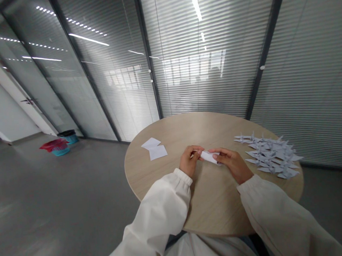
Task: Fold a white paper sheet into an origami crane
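Note:
A folded piece of white paper [210, 157] is held just over the round table, between my two hands. My left hand [190, 158] pinches its left end between thumb and fingers. At the other end, my right hand [230, 160] grips the paper with thumb and fingertips closed on it. Which fold the paper is at cannot be made out at this size. To the right of my right hand lies a crowded group of folded white paper cranes [272, 155]. On the left side of the table are flat white paper sheets [158, 152], partly overlapping.
The round wooden table [200, 129] stands close to a glass wall with blinds [203, 90]. On the floor at the left are a blue bin with a red liner [57, 147] and another with a black liner [69, 136]. A white door [17, 92] is farther left.

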The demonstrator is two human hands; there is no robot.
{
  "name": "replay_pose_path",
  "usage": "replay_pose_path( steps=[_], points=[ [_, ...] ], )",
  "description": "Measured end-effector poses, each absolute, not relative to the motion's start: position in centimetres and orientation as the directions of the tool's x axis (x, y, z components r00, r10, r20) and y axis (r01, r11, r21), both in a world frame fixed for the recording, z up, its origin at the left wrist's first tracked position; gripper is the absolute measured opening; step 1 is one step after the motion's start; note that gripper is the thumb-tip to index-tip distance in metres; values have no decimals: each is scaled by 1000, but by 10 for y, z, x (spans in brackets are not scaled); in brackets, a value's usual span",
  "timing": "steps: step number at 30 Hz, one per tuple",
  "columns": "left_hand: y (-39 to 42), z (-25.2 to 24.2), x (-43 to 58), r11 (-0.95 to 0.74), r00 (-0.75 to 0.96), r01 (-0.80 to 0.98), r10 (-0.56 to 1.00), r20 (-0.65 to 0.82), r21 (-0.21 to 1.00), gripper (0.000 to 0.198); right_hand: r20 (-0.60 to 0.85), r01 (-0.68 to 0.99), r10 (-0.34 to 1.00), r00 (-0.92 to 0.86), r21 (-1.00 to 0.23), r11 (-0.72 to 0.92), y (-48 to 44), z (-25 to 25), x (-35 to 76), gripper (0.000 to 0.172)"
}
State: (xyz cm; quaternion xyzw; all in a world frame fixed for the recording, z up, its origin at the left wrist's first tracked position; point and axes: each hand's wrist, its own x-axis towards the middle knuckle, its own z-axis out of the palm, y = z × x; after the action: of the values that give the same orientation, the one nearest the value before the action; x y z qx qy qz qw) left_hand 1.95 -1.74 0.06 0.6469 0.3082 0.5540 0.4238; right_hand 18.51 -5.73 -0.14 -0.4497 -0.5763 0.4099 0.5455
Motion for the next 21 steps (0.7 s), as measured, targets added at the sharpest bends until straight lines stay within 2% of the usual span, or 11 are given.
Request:
replay_pose_path(
  steps=[5,9,14,16,21],
  points=[
    [-17,2,17,-449,161,-25,880,447,893,19,234,112,972,-17,-965,235,-57,1,184,41],
    [-17,1,18,-455,167,-33,875,454,890,19,231,185,973,-23,-955,231,-56,0,184,38],
    [-15,1,21,-422,188,-122,879,438,899,25,223,165,973,-62,-959,230,-54,-4,186,34],
    [-14,0,21,-417,188,-162,877,443,894,31,206,99,977,-59,-972,211,-55,-4,186,33],
    [-13,-4,21,-460,212,-169,847,488,872,39,171,-220,985,-1,-961,167,-57,-1,184,28]
  ],
)
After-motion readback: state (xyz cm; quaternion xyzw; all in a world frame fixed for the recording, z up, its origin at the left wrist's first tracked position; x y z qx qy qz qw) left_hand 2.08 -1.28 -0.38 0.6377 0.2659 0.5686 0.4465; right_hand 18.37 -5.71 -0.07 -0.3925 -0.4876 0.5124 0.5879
